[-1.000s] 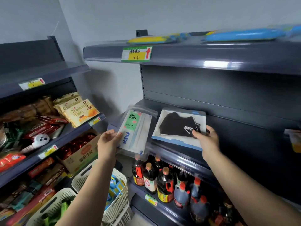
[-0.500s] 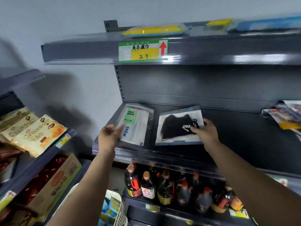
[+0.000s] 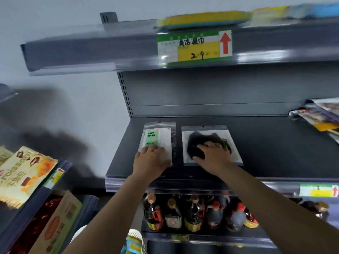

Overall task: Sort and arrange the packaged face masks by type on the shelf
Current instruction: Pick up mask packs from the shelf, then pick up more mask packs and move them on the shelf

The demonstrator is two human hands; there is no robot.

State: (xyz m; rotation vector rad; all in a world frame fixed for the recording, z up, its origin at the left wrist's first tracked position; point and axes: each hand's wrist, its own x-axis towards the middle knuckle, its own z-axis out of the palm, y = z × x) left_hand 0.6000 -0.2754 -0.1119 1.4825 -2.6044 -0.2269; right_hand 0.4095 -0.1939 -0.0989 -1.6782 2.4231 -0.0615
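- Head camera looks down at a dark grey shelf [image 3: 275, 143] with two mask packs lying flat on it, side by side but not touching.
- Left hand [image 3: 151, 160] lies flat on the near end of the white face mask pack [image 3: 158, 136], fingers straight, pressing it down. It hides the bottom half of the pack, so only the green "FACE MASK" label shows.
- Right hand [image 3: 213, 156] rests with spread fingers on the black mask pack [image 3: 211, 143]. It covers the middle of the black mask, so any logo is hidden.
- Some loose packets [image 3: 319, 116] lie at the far right of the same shelf. They are cut off by the edge and too blurry to name.
- Above, a price tag [image 3: 194, 47] with a red arrow is stuck on the upper shelf, and a blurry yellow and blue pack [image 3: 200, 20] lies on top.
- Below, dark sauce bottles [image 3: 192, 213] stand in a row, partly behind both arms.
- Croissant bags [image 3: 23, 173] sit on the left, cut off by the edge.
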